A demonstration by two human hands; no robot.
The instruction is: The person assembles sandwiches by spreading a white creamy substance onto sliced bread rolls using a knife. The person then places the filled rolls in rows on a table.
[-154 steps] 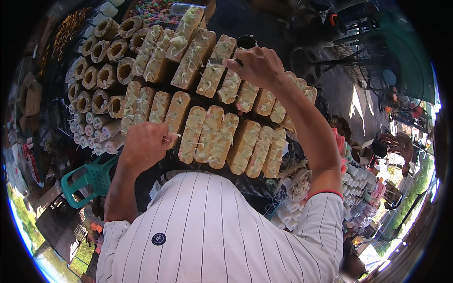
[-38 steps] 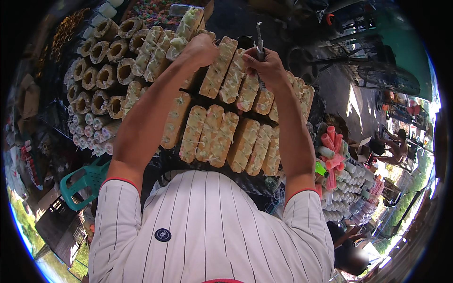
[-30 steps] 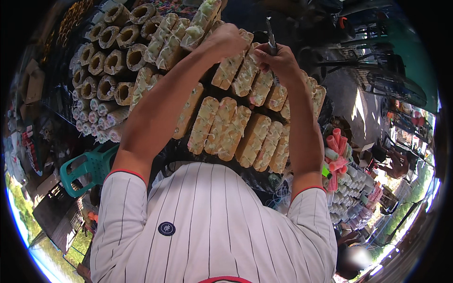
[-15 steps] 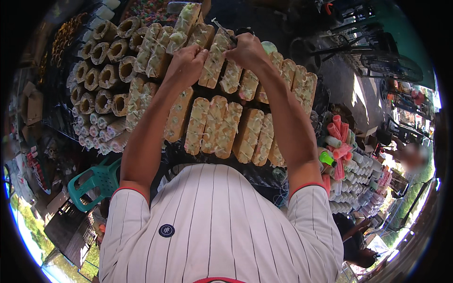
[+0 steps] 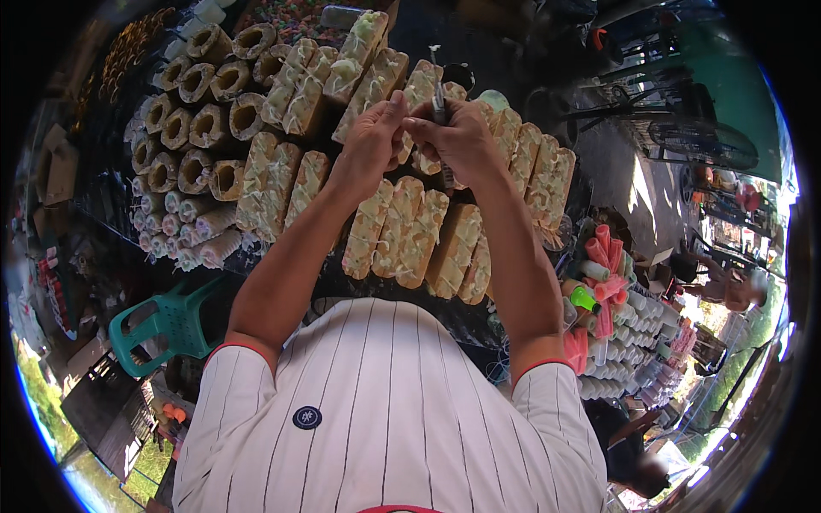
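Over the middle of the counter (image 5: 522, 64), above the wrapped rolls (image 5: 402, 235), the right hand (image 5: 457, 141) grips a thin pen-like tool (image 5: 440, 103) with closed fingers, the left hand (image 5: 372, 141) pinches at its side, and the rolls look not yet touched.

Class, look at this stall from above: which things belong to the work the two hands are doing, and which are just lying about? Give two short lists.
In use:
- left hand, fingertips at the pen
- right hand, gripping the pen
- pen, held upright over the display
- long wrapped rolls, directly under the hands

Lying about:
- hollow brown rolls
- green plastic chair
- stacked cups
- bicycle
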